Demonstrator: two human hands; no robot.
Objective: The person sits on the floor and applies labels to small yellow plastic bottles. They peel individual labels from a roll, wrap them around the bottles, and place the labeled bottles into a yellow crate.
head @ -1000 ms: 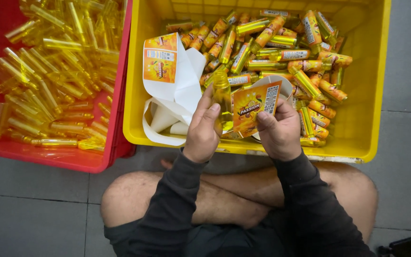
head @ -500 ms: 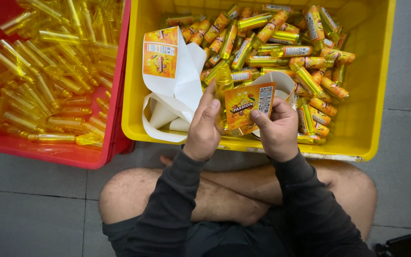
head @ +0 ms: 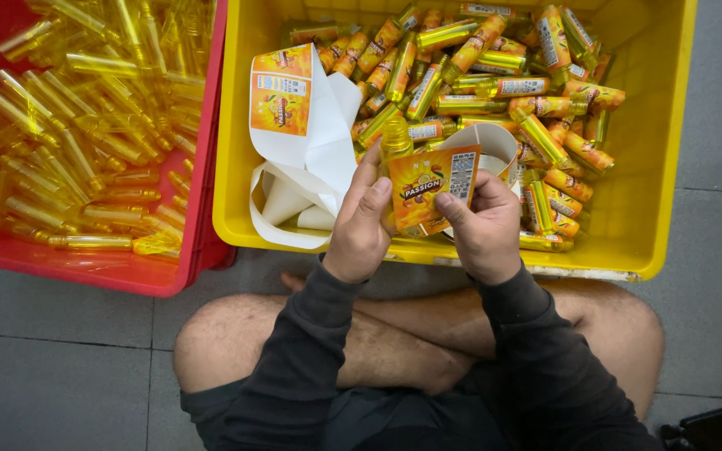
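My left hand (head: 363, 225) grips a small yellow bottle (head: 395, 138) whose cap shows above my fingers. My right hand (head: 484, 228) presses an orange label (head: 432, 188) against the bottle's side, thumb on the label's lower edge. Both hands hover over the front edge of a yellow crate (head: 653, 200). Behind the label curls a strip of white backing paper (head: 488, 142). A long white backing strip (head: 311, 159) with two orange labels (head: 280, 90) on it lies in the crate's left part.
Several labelled yellow bottles (head: 495, 63) fill the right and back of the yellow crate. A red crate (head: 85, 271) at the left holds several unlabelled yellow bottles (head: 85, 108). My crossed bare legs (head: 403, 334) rest on the grey tiled floor (head: 52, 376).
The orange label has come upright against the bottle and my right thumb now lies on it. Both hands sit slightly lower over the crate's front edge.
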